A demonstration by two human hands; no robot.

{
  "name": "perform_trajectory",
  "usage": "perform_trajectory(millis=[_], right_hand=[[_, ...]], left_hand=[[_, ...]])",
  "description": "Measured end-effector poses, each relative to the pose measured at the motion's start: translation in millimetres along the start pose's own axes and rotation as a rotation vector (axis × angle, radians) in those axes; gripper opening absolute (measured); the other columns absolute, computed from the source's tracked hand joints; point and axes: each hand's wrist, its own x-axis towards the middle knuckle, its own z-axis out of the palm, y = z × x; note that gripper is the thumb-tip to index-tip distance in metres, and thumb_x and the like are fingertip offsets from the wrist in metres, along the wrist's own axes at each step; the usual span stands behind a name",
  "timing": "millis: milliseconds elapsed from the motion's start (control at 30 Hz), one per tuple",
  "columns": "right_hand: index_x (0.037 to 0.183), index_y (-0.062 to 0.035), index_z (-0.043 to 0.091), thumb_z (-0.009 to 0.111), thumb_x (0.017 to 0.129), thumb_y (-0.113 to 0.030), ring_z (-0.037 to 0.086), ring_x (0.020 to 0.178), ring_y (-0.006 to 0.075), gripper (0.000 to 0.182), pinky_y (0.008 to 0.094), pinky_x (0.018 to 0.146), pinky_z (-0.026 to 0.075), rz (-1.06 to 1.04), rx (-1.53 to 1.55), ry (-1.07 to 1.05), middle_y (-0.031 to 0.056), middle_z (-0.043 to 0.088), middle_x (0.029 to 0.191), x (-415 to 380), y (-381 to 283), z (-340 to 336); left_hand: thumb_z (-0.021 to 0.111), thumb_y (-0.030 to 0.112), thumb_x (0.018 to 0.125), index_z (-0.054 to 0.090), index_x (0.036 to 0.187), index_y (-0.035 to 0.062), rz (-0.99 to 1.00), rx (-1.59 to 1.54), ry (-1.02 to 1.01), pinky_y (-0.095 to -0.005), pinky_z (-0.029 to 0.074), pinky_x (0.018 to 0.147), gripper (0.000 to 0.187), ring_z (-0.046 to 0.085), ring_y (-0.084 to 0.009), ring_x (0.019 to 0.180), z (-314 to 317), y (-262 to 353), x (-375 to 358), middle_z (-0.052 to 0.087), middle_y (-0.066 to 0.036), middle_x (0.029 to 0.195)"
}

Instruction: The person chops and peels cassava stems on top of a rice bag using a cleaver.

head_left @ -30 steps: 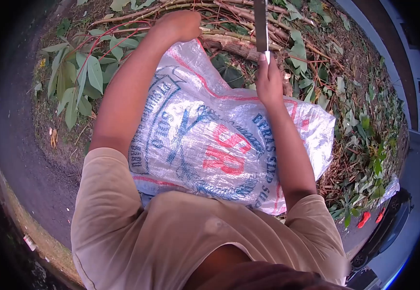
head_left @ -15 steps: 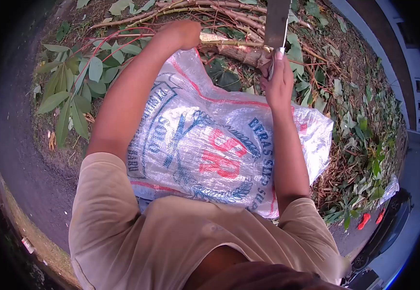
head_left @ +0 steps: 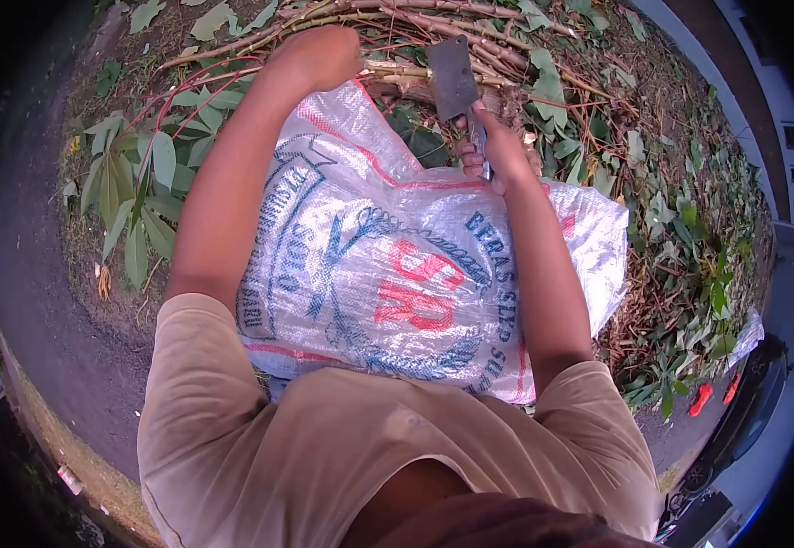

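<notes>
My left hand (head_left: 328, 57) is closed around a cut leafy branch. Its thin stem (head_left: 395, 69) shows to the right of the fist, and red stalks with green leaves (head_left: 164, 160) hang out to the left. In my right hand (head_left: 497, 146) is the handle of a cleaver (head_left: 453, 79). The broad grey blade tilts up and left, over the stem. Beneath it is a thick piece of wood (head_left: 509, 105), partly hidden by the blade and my hand. A white woven sack (head_left: 388, 265) with blue and red print lies across my lap, under both forearms.
Long cut branches (head_left: 470, 23) lie in a pile beyond my hands. Chopped leaves and stem bits (head_left: 666, 228) cover the ground at right. Paved road (head_left: 27, 237) runs along the left. Red objects (head_left: 700, 399) and a dark car (head_left: 735, 420) are at lower right.
The cleaver has swung down and left from upright, and my right hand has moved slightly lower and left. My left hand has shifted a little left and up with the branch.
</notes>
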Motion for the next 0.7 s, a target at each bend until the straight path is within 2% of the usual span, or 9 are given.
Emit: perform_trajectory(millis=[67, 133, 167, 233, 267, 333, 400, 500, 700], right_hand=[[0.110, -0.0102, 0.054, 0.044, 0.111, -0.054, 0.033, 0.053, 0.0082, 0.045, 0.0259, 0.046, 0.030, 0.068, 0.249, -0.073, -0.0005, 0.045, 0.072, 0.1, -9.3, -3.9], [0.109, -0.0096, 0.053, 0.042, 0.112, -0.051, 0.034, 0.052, 0.0076, 0.044, 0.0243, 0.046, 0.030, -0.032, 0.076, 0.084, -0.0002, 0.045, 0.072, -29.2, -24.1, 24.3], [0.109, -0.0093, 0.053, 0.041, 0.113, -0.050, 0.036, 0.053, 0.0076, 0.043, 0.0240, 0.046, 0.030, -0.299, -0.037, 0.148, 0.0002, 0.045, 0.072, -36.6, -25.5, 31.7], [0.109, -0.0074, 0.052, 0.040, 0.115, -0.047, 0.042, 0.054, 0.0078, 0.041, 0.0246, 0.047, 0.033, -0.712, -0.142, 0.222, 0.0013, 0.046, 0.070, -35.7, -24.4, 37.6], [0.109, -0.0074, 0.052, 0.040, 0.115, -0.047, 0.042, 0.054, 0.0078, 0.041, 0.0246, 0.047, 0.033, -0.705, -0.136, 0.220, 0.0013, 0.046, 0.070, -28.8, -19.9, 37.6], [0.104, -0.0026, 0.054, 0.045, 0.114, -0.041, 0.053, 0.052, 0.0195, 0.041, 0.0384, 0.051, 0.043, -0.940, -0.533, 0.389, 0.0092, 0.054, 0.067, -12.8, -2.0, 28.5], [0.104, 0.0011, 0.054, 0.045, 0.113, -0.048, 0.059, 0.055, 0.0231, 0.050, 0.0400, 0.055, 0.047, -0.805, -0.732, 0.422, 0.0143, 0.058, 0.071, 7.4, 14.0, 16.2], [0.107, -0.0041, 0.057, 0.045, 0.109, -0.058, 0.056, 0.055, 0.0179, 0.055, 0.0352, 0.049, 0.041, -0.117, -0.485, 0.154, 0.0081, 0.056, 0.071, 6.3, 2.3, 15.7], [0.113, -0.0087, 0.055, 0.046, 0.111, -0.052, 0.037, 0.052, 0.0088, 0.044, 0.0266, 0.045, 0.030, 0.017, 0.232, -0.079, 0.0004, 0.046, 0.072, -9.6, -16.6, -14.7]], left_hand=[[0.063, 0.021, 0.093, 0.075, 0.114, -0.0023, -0.035, 0.041, -0.165, -0.0529, 0.056, 0.099, 0.033, 0.072, -0.0428, 0.110, -9.9, 2.5, -0.4, 0.073, -0.026, 0.119], [0.066, 0.024, 0.093, 0.076, 0.105, -0.0023, -0.023, 0.031, -0.112, -0.0529, 0.056, 0.094, 0.031, 0.072, -0.0434, 0.101, 21.7, -10.3, 10.5, 0.074, -0.026, 0.108], [0.069, 0.028, 0.092, 0.076, 0.096, -0.0023, -0.004, 0.031, -0.071, -0.0528, 0.057, 0.088, 0.031, 0.073, -0.0441, 0.092, 34.3, -17.0, 11.7, 0.075, -0.026, 0.096], [0.068, 0.028, 0.092, 0.076, 0.098, -0.0028, -0.032, 0.025, -0.094, -0.0525, 0.057, 0.089, 0.032, 0.073, -0.0440, 0.093, 26.5, -10.3, 6.7, 0.075, -0.026, 0.098], [0.068, 0.028, 0.092, 0.075, 0.099, -0.0033, -0.030, 0.030, -0.107, -0.0523, 0.057, 0.090, 0.033, 0.074, -0.0439, 0.094, 23.0, -6.8, 6.7, 0.075, -0.025, 0.099], [0.067, 0.027, 0.092, 0.076, 0.097, -0.0028, -0.003, 0.057, -0.118, -0.0526, 0.057, 0.089, 0.032, 0.073, -0.0434, 0.093, 30.5, -10.2, 9.5, 0.075, -0.026, 0.097], [0.067, 0.027, 0.092, 0.077, 0.093, -0.0004, 0.014, 0.009, -0.099, -0.0525, 0.056, 0.085, 0.029, 0.073, -0.0431, 0.090, 28.3, -12.2, 12.6, 0.074, -0.026, 0.095], [0.067, 0.027, 0.092, 0.077, 0.090, 0.0013, -0.006, 0.002, -0.060, -0.0525, 0.056, 0.082, 0.027, 0.072, -0.0431, 0.086, 20.7, -7.4, 8.1, 0.073, -0.026, 0.092], [0.068, 0.030, 0.093, 0.075, 0.088, -0.0003, 0.027, -0.048, -0.054, -0.0532, 0.056, 0.083, 0.032, 0.071, -0.0436, 0.087, 18.7, -14.4, 8.0, 0.072, -0.026, 0.091]])
